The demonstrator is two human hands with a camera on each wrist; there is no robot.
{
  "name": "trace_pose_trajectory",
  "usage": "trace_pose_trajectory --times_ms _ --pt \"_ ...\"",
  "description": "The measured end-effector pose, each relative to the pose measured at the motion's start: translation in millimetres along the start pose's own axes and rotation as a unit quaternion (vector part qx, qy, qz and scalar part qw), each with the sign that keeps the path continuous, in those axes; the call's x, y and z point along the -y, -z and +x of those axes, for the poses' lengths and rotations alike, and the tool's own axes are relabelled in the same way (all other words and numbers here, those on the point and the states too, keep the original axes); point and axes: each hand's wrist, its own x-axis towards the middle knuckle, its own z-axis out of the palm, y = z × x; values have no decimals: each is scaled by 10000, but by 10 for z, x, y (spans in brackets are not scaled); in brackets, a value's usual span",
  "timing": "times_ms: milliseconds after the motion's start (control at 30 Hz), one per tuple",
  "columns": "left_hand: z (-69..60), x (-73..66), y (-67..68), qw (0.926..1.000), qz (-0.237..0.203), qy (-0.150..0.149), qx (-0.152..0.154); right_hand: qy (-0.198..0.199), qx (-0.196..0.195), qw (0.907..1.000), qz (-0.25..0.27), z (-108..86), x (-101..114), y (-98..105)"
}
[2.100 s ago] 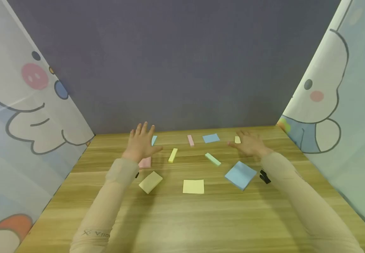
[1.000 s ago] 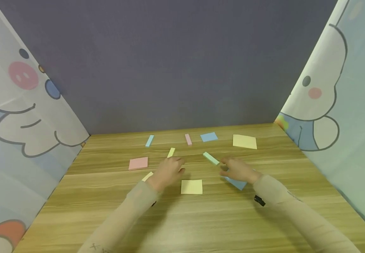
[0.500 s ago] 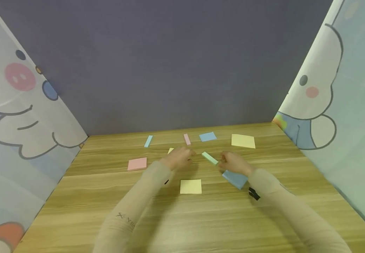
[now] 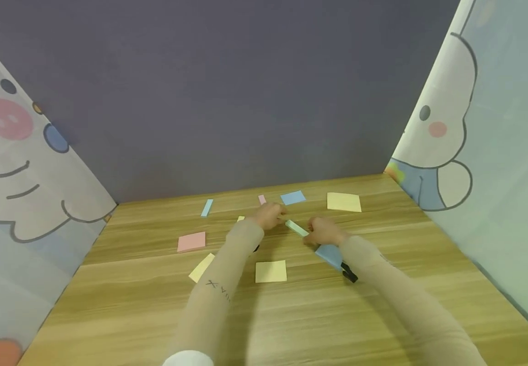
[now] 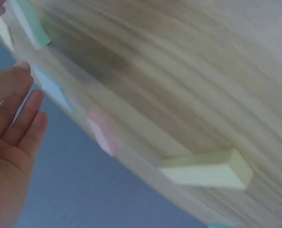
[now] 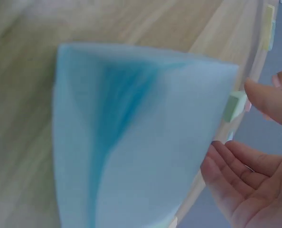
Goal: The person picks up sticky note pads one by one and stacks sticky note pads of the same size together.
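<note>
A light green strip-shaped sticky-note pad (image 4: 297,228) lies slanted on the table between my two hands. My left hand (image 4: 269,215) hovers by its left end, holding nothing. In the left wrist view the fingers (image 5: 31,130) are relaxed and apart from the green pad (image 5: 32,26). My right hand (image 4: 325,232) is by the other end; whether it touches the pad is hard to tell in the head view. In the right wrist view its thumb and loosely bent fingers stand apart, with the green pad (image 6: 234,107) beyond them. A square blue sticky-note pad (image 4: 329,255) lies under the right wrist.
Around the hands lie a yellow strip (image 5: 207,171), a pink strip (image 4: 262,200), a light blue strip (image 4: 207,207), a pink pad (image 4: 191,242), a blue pad (image 4: 293,197) and several yellow pads, one at front centre (image 4: 271,272). A dark panel (image 4: 245,101) stands behind the table.
Both hands have come inward from the far left and right of the table to the green pad's ends. The left hand has moved right, past the yellow strip. The view has shifted slightly.
</note>
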Motion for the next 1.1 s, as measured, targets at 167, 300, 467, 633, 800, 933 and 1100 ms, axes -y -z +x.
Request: trace_pose_trajectory --times_ms 167,300,467,633,800,933,1100 --pt "95 -17 -108 9997 94 -111 183 -41 -129 9998 -166 71 49 -65" --pt "151 -70 -170 9988 408 -138 218 -21 -148 9995 -275 111 72 -96" --pt "168 -74 -187 9986 465 64 254 -50 -76 9990 -437 147 135 -115" --pt "179 -37 -217 9988 405 47 288 20 -188 9979 -621 152 139 -141" --pt "163 -51 -195 9989 405 -94 218 115 -288 9974 -650 163 104 -149" --pt "139 -80 -163 9990 366 9 248 264 -311 9973 -617 182 77 -130" --pt "139 -96 -155 9989 398 -11 257 342 -284 9975 -546 195 46 -89"
